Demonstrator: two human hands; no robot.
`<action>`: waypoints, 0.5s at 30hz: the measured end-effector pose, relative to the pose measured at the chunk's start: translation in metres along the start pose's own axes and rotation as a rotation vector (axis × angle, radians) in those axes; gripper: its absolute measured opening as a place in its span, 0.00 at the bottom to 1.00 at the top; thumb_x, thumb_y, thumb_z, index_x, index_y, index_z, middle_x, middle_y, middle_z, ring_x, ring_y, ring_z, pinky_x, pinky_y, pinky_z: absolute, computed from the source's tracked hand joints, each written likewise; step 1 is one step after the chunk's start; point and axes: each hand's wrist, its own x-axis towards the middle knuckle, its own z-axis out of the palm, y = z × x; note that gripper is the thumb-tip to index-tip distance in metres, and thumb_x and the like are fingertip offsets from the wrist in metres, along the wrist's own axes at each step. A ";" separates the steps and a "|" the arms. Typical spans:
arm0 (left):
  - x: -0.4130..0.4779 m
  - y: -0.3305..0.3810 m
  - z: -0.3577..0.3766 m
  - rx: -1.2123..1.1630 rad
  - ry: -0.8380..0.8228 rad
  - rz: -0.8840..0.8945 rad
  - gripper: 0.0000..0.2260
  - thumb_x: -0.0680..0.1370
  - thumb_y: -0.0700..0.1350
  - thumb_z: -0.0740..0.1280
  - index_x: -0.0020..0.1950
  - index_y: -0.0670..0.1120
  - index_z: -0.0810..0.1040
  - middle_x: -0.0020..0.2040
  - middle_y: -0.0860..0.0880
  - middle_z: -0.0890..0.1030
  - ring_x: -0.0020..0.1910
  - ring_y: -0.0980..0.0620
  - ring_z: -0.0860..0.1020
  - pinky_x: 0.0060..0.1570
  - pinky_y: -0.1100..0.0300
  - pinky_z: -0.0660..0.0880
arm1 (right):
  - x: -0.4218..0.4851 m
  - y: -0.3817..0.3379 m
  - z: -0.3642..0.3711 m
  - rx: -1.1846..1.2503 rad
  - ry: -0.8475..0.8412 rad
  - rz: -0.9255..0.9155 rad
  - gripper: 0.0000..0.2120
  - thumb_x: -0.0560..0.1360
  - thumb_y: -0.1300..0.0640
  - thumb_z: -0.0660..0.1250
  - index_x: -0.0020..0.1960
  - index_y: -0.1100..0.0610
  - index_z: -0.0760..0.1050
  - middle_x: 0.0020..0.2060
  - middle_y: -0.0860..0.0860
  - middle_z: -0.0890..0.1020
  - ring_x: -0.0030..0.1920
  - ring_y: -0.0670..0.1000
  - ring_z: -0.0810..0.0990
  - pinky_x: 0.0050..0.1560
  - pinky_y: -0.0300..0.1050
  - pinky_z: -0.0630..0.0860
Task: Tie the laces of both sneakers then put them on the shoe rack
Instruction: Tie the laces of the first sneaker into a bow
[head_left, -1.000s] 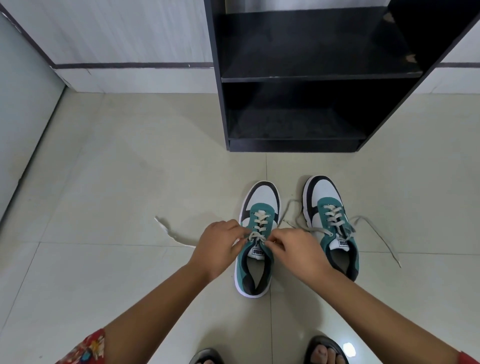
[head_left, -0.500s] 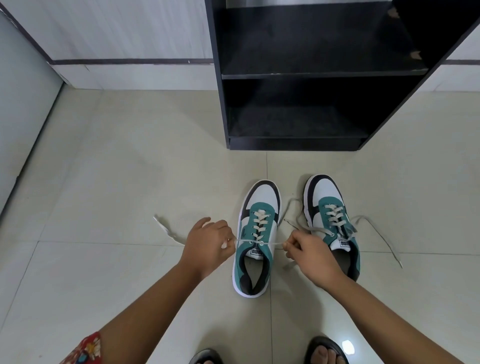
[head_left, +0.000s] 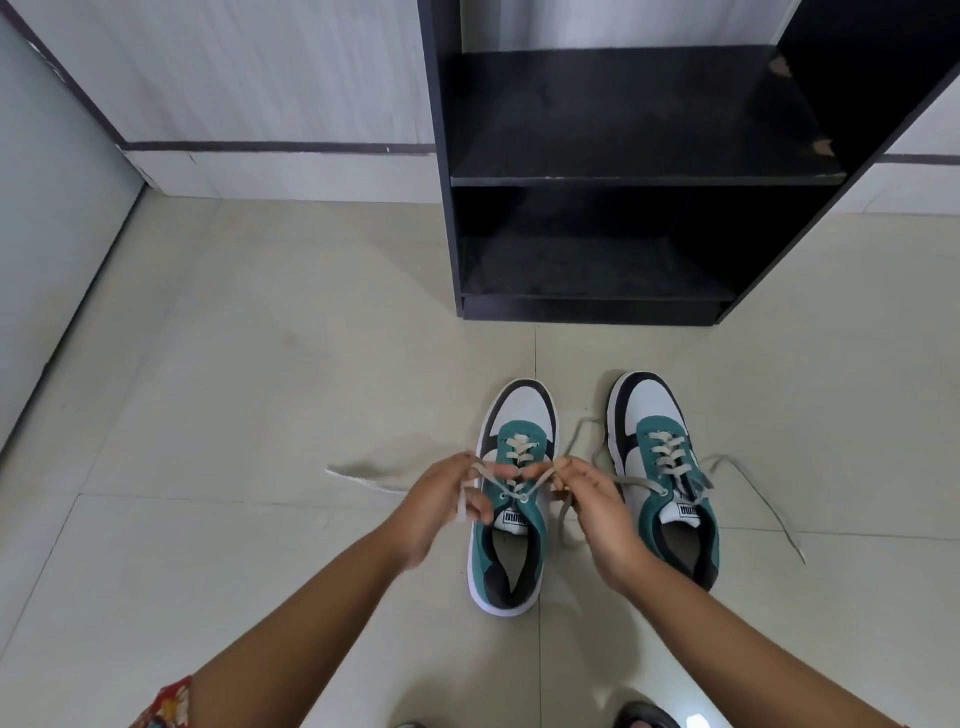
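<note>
Two teal, white and black sneakers stand side by side on the tiled floor, toes pointing at the rack. Over the left sneaker (head_left: 511, 551), my left hand (head_left: 441, 501) pinches one end of its beige lace (head_left: 511, 486) and my right hand (head_left: 597, 501) pinches the other; the two strands rise in a V from the top eyelets. The right sneaker (head_left: 670, 483) is untouched, its lace ends (head_left: 763, 499) lying loose on the floor to both sides. The black shoe rack (head_left: 587, 179) stands just beyond the shoes, both shelves bare.
A white wall with a dark stripe (head_left: 270, 147) runs behind the rack. A grey panel (head_left: 47, 234) borders the floor on the left. My sandalled feet (head_left: 647, 717) show at the bottom edge.
Both hands pulled the left sneaker's lace apart sideways, then came back together and lifted its ends above the tongue. A loose tail still trails on the floor to the left.
</note>
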 end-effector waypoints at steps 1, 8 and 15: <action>0.000 0.002 0.005 -0.061 -0.014 0.007 0.20 0.83 0.48 0.48 0.48 0.43 0.78 0.41 0.45 0.83 0.28 0.52 0.71 0.36 0.61 0.72 | 0.001 0.001 0.004 0.053 -0.002 0.011 0.13 0.80 0.61 0.54 0.41 0.63 0.73 0.37 0.52 0.83 0.39 0.44 0.81 0.42 0.32 0.74; 0.000 0.003 0.007 -0.080 -0.099 0.056 0.15 0.82 0.42 0.52 0.62 0.47 0.75 0.35 0.49 0.72 0.25 0.56 0.62 0.27 0.65 0.59 | 0.004 0.002 0.009 0.100 -0.082 0.002 0.13 0.80 0.63 0.55 0.57 0.58 0.76 0.32 0.47 0.76 0.34 0.41 0.76 0.36 0.29 0.72; 0.001 0.005 0.015 0.044 -0.188 0.100 0.12 0.82 0.37 0.52 0.61 0.44 0.72 0.28 0.56 0.71 0.25 0.58 0.62 0.25 0.68 0.58 | 0.009 0.000 0.011 0.059 -0.171 0.021 0.06 0.79 0.67 0.56 0.51 0.58 0.64 0.33 0.52 0.74 0.36 0.47 0.74 0.37 0.30 0.73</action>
